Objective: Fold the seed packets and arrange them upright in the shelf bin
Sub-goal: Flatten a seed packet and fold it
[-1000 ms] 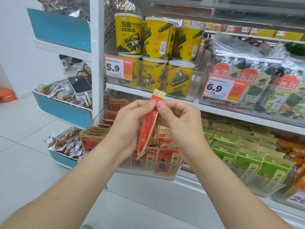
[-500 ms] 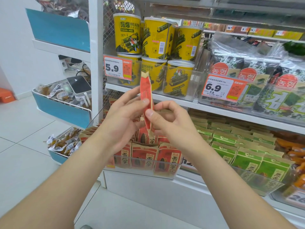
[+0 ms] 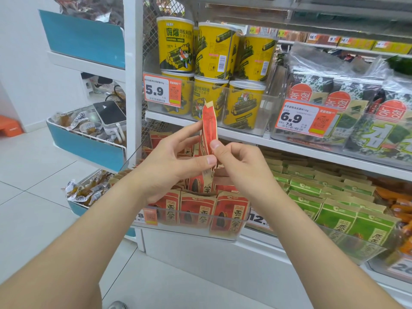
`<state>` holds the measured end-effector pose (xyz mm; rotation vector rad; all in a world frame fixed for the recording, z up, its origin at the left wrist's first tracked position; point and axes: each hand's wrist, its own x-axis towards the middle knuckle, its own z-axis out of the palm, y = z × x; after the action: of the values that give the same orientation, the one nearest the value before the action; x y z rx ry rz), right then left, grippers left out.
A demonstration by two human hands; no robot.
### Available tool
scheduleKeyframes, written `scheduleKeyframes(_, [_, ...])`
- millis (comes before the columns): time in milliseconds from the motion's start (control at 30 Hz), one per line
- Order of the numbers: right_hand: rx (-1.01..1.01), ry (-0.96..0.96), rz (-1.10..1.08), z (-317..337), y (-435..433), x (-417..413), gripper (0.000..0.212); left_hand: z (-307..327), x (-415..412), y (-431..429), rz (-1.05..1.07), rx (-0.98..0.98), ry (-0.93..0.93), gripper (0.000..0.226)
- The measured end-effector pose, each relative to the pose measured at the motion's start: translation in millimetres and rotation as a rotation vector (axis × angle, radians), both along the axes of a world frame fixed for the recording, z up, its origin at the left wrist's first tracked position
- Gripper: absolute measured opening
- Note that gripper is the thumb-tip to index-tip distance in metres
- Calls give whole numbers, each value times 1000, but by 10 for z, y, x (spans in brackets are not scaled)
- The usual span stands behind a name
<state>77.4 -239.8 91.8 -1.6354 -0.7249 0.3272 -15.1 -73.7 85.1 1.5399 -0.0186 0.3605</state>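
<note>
A red seed packet point(image 3: 209, 126) stands edge-on and upright between both hands, above the clear shelf bin point(image 3: 223, 233). My left hand point(image 3: 169, 166) grips its lower half, thumb pressed against the packet's side. My right hand point(image 3: 240, 166) pinches the packet's edge between thumb and curled fingers. The packet's tan top flap points up. Inside the bin several red seed packets point(image 3: 229, 210) stand upright in rows, their printed faces toward me.
Green seed packets point(image 3: 334, 210) fill the bin to the right. Yellow seaweed tubs point(image 3: 214, 50) sit on the shelf above, seaweed bags point(image 3: 347, 103) beside them. Blue-fronted wire baskets point(image 3: 87, 146) of snacks hang at the left. White tiled floor lies below.
The packet swung from a slanted pose to upright and shifted a little right. My right thumb slid down its edge; my left thumb moved to the lower part.
</note>
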Motion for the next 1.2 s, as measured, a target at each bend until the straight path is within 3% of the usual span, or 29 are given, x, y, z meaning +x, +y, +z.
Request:
scheduleKeyframes(167, [23,88,96,81,-92,28,39,3,5,13,50,-17,-3,78])
scheduleKeyframes(500, [-20,2,104,17,-62,46,29,-53,69,46,-14,-108,25,78])
scheduleKeyframes(667, [-146,-380,-136,-44,-31,-41,36,-51,77,-49,-162,-218,-13,58])
scheduleKeyframes(733, [-252,-564,-228,-62,-16,-77,42,-70,82,-108,-99,-186,-7,50])
scheduleKeyframes(800, [-325,-619,-237,-72,-1,-82,46,-76,98,-121,12,-138,9,35])
scheduleKeyframes(933, [-148,-372,-342,-46,7,33,37,-33,69,-43,98,-100,63,28])
scheduleKeyframes(1000, [28,-146,-364,-25,3,91,36,-5,38,-45,91,-33,80,30])
scheduleKeyframes(1100, [252,177,-279,-10,-7,143,19,-33,36,-95,82,41,70,28])
scheduleKeyframes(1200, [346,275,-243,3,-13,138,19,-72,61,-87,115,65,74,28])
